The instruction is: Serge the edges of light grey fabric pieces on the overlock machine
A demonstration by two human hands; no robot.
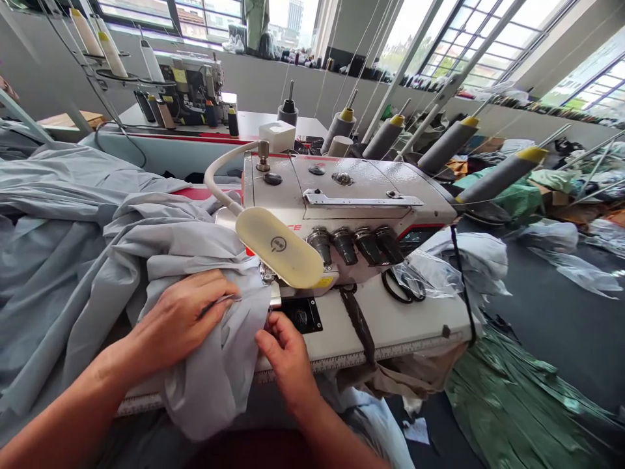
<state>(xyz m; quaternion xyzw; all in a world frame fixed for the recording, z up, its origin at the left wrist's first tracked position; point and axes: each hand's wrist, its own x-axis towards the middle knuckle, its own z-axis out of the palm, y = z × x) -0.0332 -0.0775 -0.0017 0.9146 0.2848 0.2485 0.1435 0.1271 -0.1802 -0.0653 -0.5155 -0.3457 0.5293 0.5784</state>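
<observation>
Light grey fabric [239, 339] lies bunched over the bed of an overlock sewing machine [351, 185], with its edge at the presser foot [274, 296]. My left hand [188, 309] presses on the cloth left of the foot. Between its fingers sits a slim, dark, pointed metal tool [215, 303], perhaps tweezers; the fingers partly hide it. Just in front of the foot, my right hand [286, 342] is closed, thumb and fingers pinching the fabric's edge. A cream oval lamp head [279, 247] on a bent neck overhangs the needle area and hides part of it.
Black-handled scissors [403, 286] lie beside clear plastic [432, 273] on the machine table's right. A measuring tape [336, 361] runs along its front edge. Grey thread cones [446, 144] stand behind. More grey cloth [53, 195] is heaped left; green fabric [527, 397] covers the floor at right.
</observation>
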